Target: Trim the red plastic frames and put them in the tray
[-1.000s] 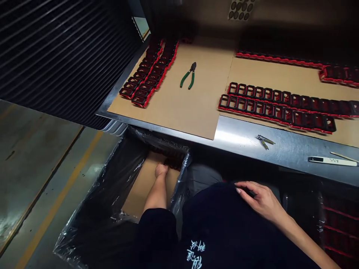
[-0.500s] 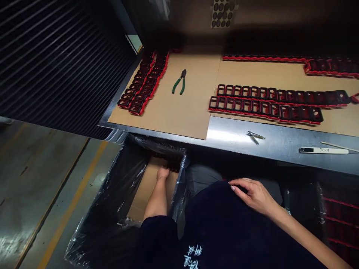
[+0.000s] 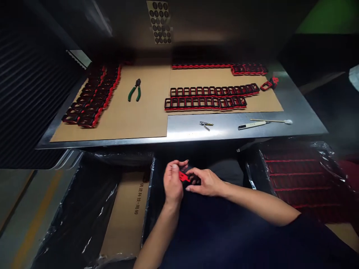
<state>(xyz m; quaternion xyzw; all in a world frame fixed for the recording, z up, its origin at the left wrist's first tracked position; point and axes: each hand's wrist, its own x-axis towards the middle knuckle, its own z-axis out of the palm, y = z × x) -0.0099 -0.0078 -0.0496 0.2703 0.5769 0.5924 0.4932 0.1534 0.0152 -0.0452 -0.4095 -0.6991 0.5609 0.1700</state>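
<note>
Head view, both hands now grip red part

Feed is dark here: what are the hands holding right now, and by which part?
Both hands share one small red-and-black part over the lap. The left hand pinches its left end, the right hand its right side. Exact grip spots are hidden by fingers.

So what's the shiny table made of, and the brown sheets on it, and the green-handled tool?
The table looks like bare metal, probably steel: grey, smooth, reflecting light. The brown sheets look like cardboard: matte tan, flat, with cut edges. The pliers seem to have dark metal jaws and green handles, likely plastic or rubber coated; too small to tell which.
</note>
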